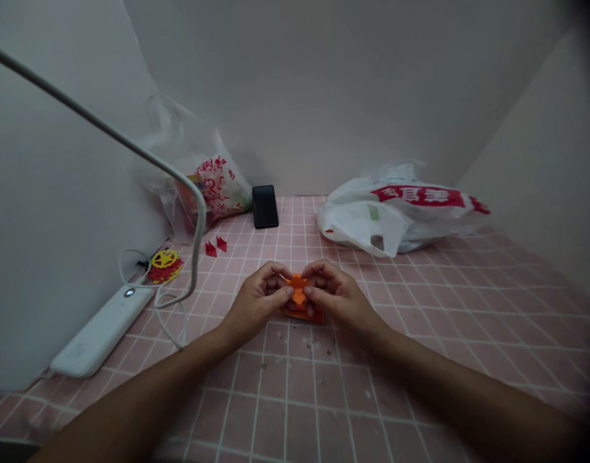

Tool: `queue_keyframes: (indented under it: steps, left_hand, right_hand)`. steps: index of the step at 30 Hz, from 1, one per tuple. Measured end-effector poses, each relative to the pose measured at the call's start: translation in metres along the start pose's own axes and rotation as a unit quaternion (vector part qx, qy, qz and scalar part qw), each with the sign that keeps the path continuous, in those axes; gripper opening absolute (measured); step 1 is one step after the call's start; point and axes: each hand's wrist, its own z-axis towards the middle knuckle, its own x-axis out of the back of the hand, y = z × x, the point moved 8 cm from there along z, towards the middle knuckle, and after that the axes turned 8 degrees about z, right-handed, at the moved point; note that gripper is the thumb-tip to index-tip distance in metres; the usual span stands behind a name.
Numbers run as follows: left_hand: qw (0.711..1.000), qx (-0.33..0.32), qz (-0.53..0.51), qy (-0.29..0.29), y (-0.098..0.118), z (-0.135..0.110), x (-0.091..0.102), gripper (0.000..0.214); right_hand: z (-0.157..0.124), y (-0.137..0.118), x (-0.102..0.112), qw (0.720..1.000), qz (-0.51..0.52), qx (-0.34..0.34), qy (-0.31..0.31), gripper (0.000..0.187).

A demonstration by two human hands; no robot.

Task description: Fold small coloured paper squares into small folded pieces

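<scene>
Between my two hands is a small piece of folded orange paper (pixel 297 281), pinched from both sides. My left hand (pixel 263 299) grips its left side with thumb and fingers, and my right hand (pixel 337 296) grips its right side. The curled fingers cover the paper's outer parts. Just beneath lies more orange paper (pixel 312 316), flat on the tiled surface and partly hidden by the hands.
Two small red folded paper pieces (pixel 211 249) lie left of centre, near yellow and red cut-outs (pixel 164 259). A white power strip (pixel 102 331) and cable (pixel 201 218) are at left. Behind are a black phone (pixel 265 207), a clear bag (pixel 208 180) and a white plastic bag (pixel 391 212).
</scene>
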Motion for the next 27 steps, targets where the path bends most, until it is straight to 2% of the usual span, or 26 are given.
queue_keyframes:
  steps: [27]
  left_hand:
    - [1.0, -0.015, 0.005, 0.005, -0.0018, -0.0001, -0.0003, 0.017]
  right_hand:
    - [-0.0011, 0.0028, 0.0012, 1.0, 0.009, -0.01, 0.004, 0.018]
